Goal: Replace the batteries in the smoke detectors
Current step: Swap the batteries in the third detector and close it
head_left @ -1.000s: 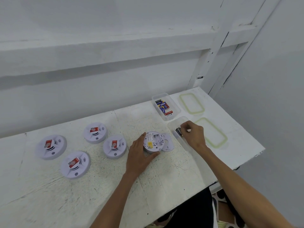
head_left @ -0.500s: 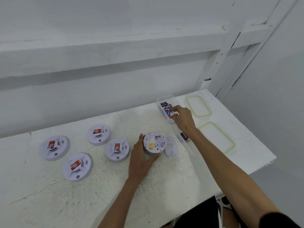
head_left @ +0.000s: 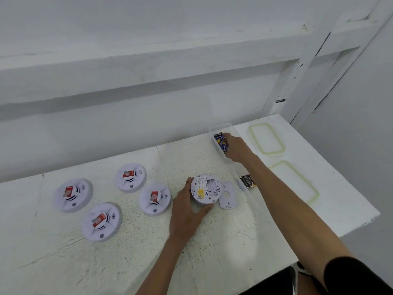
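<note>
Head view: upturned smoke detector (head_left: 205, 189) at frame centre on desk (head_left: 212, 241), gripped by left hand (head_left: 185, 211), thumb and fingers (head_left: 186, 187) curled round rim. Right hand (head_left: 237, 149) placed in clear box (head_left: 221, 127) of batteries (head_left: 221, 142), upper right; its fingers hidden, grip cannot be told. Four more detectors (head_left: 73, 194) laid at left.

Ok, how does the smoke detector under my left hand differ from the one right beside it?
The held detector lies back up, its battery bay uncovered; the neighbouring detector lies face up with a red tag. The left hand grips the held detector; the neighbouring detector is untouched. Both are round, white and flat on the table.
</note>
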Tool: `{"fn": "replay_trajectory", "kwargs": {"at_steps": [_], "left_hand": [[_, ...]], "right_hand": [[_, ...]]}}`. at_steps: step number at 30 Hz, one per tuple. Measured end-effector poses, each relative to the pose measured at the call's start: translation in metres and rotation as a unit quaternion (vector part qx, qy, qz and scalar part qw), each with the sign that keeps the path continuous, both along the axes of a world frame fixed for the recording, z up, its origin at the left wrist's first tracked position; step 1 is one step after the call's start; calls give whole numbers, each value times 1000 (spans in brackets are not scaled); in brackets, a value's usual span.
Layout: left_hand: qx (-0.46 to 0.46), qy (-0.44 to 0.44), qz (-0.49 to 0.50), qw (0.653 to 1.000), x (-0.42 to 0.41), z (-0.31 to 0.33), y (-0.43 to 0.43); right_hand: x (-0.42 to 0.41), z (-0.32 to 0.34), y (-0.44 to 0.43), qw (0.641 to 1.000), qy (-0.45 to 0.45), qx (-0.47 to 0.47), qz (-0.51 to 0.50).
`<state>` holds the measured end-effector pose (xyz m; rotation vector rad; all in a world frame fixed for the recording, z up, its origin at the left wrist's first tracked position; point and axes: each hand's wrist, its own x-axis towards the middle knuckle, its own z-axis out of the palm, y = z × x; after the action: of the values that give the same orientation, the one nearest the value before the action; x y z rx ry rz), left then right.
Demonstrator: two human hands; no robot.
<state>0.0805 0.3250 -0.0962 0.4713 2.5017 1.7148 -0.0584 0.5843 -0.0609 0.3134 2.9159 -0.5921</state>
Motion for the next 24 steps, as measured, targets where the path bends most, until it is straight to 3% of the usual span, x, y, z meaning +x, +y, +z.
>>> {"fn": "replay_trajectory", "kwargs": {"at_steps": [10,18,24], "left_hand": [[2,-2,-10,1000,0,-2,0],[11,-5,-11,1000,-2,-8,0],[12,-20,-11,1000,-4,-22,-2]], "right_hand": [[-2,4,1,999,-5,31,28],[14,19,-6,988,150,-18,-31],[46,38,-38,973,221,-52,48]]}}
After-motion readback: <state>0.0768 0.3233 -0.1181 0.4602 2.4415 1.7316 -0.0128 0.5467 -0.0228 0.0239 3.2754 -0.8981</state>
